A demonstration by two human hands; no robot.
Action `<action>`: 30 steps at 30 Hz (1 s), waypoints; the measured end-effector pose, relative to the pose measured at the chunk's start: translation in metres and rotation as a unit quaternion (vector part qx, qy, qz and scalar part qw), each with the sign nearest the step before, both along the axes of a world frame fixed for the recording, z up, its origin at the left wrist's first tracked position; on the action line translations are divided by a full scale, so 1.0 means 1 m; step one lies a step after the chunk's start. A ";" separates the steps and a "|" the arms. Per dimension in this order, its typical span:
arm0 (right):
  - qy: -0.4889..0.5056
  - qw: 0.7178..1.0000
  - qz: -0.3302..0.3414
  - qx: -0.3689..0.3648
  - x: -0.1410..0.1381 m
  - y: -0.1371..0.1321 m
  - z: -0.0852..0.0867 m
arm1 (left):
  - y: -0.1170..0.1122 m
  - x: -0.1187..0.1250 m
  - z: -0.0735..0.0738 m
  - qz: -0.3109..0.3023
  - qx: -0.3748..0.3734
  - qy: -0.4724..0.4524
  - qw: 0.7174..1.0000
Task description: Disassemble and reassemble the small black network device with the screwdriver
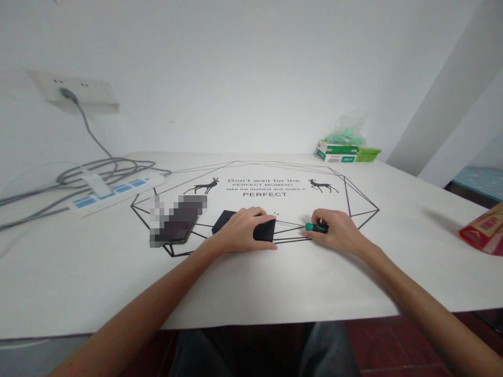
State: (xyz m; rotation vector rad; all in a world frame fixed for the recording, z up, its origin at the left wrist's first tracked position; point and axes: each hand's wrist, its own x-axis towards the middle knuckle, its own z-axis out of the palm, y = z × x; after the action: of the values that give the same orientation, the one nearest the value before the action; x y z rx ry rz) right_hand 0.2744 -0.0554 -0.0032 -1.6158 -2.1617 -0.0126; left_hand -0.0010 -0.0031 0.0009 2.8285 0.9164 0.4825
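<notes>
My left hand [244, 231] is closed around a flat black block-like object [265, 230], whose exact kind I cannot make out. Dark material [222, 222] also shows on the far side of that hand; whether it belongs to the same object is hidden. In my right hand [341, 231] is a screwdriver [316, 228] with a green and black handle. Its thin shaft points left, the tip close to the black object's right edge; contact cannot be made out. A few tiny dark specks [276, 213] lie just beyond, too small to name.
A phone [181, 222], partly pixelated, lies left of my hands. Farther left are a power strip [118, 193] and coiled grey cable [106, 166]. Green-and-white boxes [338, 152] with a plastic bag [348, 133] stand back right. A red package [485, 230] sits at the right edge.
</notes>
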 end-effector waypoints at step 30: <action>0.029 0.997 0.000 0.069 0.005 0.004 -0.006 | -0.016 0.010 0.000 -0.029 0.036 -0.043 0.998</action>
State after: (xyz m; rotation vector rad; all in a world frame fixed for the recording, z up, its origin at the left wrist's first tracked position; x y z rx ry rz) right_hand 0.2790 -0.0509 -0.0088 -1.5204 -2.0688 -0.1109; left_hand 0.0085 -0.0192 0.0010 2.8643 0.8161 0.6365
